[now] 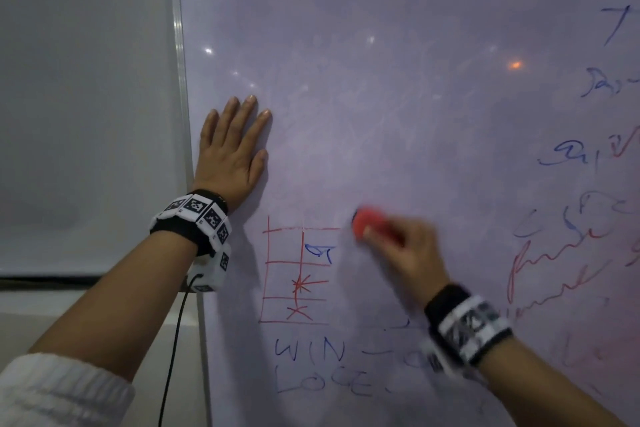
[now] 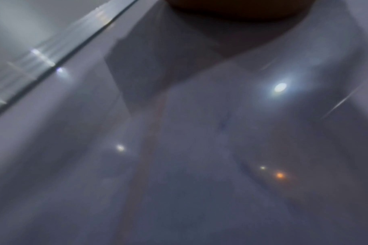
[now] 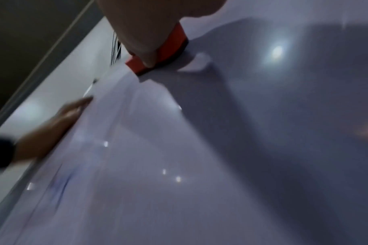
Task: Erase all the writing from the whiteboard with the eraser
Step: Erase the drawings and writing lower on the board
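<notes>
Left hand pressed flat on the whiteboard near its left frame edge, fingers straight and close together, thumb alongside, holding nothing. Right hand blurred, gripping the red eraser, fingers curled over its back; in the right wrist view a fingertip pinching the eraser's red body, dark felt face flat on the board. Eraser touching the board just right of the top of the red grid, at the end of its uppermost line. Inside the grid, a blue mark and two red crosses. Below the grid, faint blue lettering reading "WIN", with another blue line under it. Far right of the board, blue scribbles and red scrawl unwiped. Upper middle of the board smeared, with lamp glints. Marker-patterned wristbands on both wrists; black cable hanging from the left one.
</notes>
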`<control>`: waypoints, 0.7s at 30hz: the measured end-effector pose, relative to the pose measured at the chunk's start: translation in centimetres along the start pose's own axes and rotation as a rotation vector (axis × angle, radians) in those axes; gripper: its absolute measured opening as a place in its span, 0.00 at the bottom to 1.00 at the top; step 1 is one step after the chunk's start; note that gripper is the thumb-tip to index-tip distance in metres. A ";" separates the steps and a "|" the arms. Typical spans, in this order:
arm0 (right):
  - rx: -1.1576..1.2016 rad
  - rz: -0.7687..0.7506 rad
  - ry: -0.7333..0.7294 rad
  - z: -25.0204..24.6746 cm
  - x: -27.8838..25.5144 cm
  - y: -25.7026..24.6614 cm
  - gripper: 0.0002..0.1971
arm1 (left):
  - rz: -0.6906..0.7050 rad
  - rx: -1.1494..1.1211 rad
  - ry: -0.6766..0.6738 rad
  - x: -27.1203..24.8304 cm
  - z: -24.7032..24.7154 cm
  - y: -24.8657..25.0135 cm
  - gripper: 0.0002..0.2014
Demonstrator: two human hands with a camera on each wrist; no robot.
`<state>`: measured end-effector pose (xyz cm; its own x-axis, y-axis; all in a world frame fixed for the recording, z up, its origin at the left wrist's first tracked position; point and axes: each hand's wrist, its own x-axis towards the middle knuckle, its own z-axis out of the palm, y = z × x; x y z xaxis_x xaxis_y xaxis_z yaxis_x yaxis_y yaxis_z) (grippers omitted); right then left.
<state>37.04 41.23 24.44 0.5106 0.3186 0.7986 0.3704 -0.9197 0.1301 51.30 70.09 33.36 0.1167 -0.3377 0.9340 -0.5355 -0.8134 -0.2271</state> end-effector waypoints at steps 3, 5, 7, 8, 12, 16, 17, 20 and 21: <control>0.047 -0.199 -0.467 3.3 -9.0 -2.9 0.09 | 0.000 -0.006 0.016 0.0 0.0 0.1 0.26; -0.021 -0.416 -0.394 3.5 -10.9 -1.6 0.08 | -0.010 -0.003 0.018 0.0 -0.1 0.2 0.26; -0.021 -0.383 -0.287 1.9 -7.3 -0.9 0.08 | -0.011 0.000 0.004 0.0 -0.1 0.3 0.27; -0.044 -0.292 -0.175 0.3 -3.9 -0.6 0.09 | -0.012 0.004 -0.001 0.0 -0.1 0.3 0.27; -0.054 0.083 0.238 -6.4 7.0 2.4 0.09 | -0.017 0.012 -0.008 0.0 -0.1 0.3 0.27; -0.167 0.180 0.440 -2.9 6.4 0.2 0.22 | -0.013 0.016 0.005 0.0 0.0 0.1 0.27; -0.143 0.158 0.383 -0.5 4.1 -1.5 0.27 | -0.010 0.022 0.009 0.0 0.0 0.1 0.28; -0.199 -0.238 -0.054 6.0 -5.4 -5.6 0.37 | -0.006 0.029 0.011 0.1 0.0 0.2 0.27; -0.212 -0.352 -0.165 7.3 -7.9 -6.2 0.35 | -0.008 0.029 0.007 0.1 0.0 0.1 0.27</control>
<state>36.36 46.09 13.06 0.5049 0.6375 0.5819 0.3851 -0.7697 0.5091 51.24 69.96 33.44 0.1148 -0.3282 0.9376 -0.5098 -0.8295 -0.2279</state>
